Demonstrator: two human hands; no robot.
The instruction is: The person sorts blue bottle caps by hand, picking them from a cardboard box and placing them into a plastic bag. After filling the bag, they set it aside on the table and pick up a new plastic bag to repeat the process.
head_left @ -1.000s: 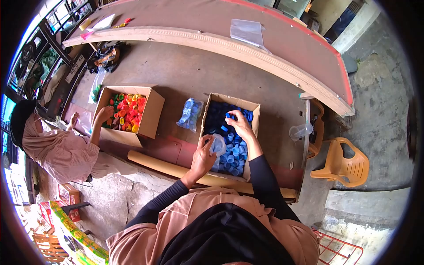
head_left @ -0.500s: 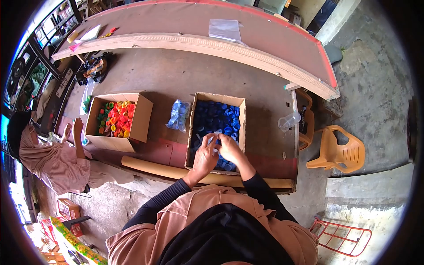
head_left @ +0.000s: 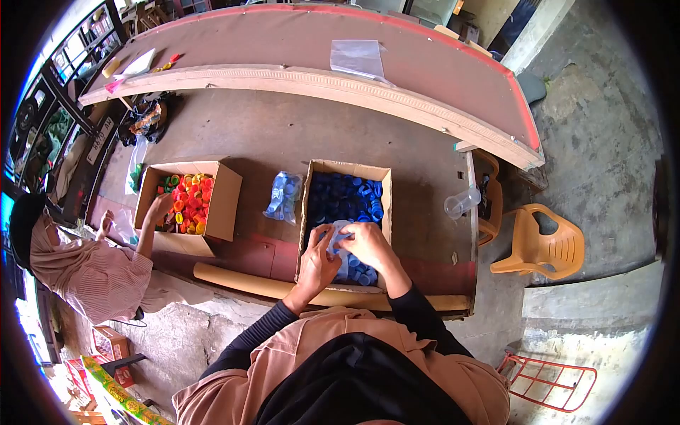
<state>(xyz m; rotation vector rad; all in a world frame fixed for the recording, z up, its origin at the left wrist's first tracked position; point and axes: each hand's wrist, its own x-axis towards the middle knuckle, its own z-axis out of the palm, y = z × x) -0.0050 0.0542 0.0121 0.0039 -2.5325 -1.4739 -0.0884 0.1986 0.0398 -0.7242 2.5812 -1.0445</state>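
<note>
Both my hands are over the near part of a cardboard box (head_left: 307, 205) of blue caps (head_left: 347, 195). Between them is a clear plastic bag (head_left: 343, 244). My left hand (head_left: 319, 263) has its fingers closed on the bag's left side, and my right hand (head_left: 366, 246) pinches its upper right edge. Lower parts of the bag hang over the caps, and I cannot make out whether anything is inside. Left of the box lies a filled clear bag of blue caps (head_left: 284, 197).
A co-worker (head_left: 92, 273) at the left reaches into a box (head_left: 225, 202) of red, orange and green caps. A cardboard tube (head_left: 241, 282) lies along the table's near edge. A plastic cup (head_left: 462, 203) is on the right, beside orange chairs (head_left: 542, 241).
My hands have moved slightly down and apart, and the clear bag between them now shows more. The co-worker's hand has moved into the box of coloured caps. The view has shifted slightly.
</note>
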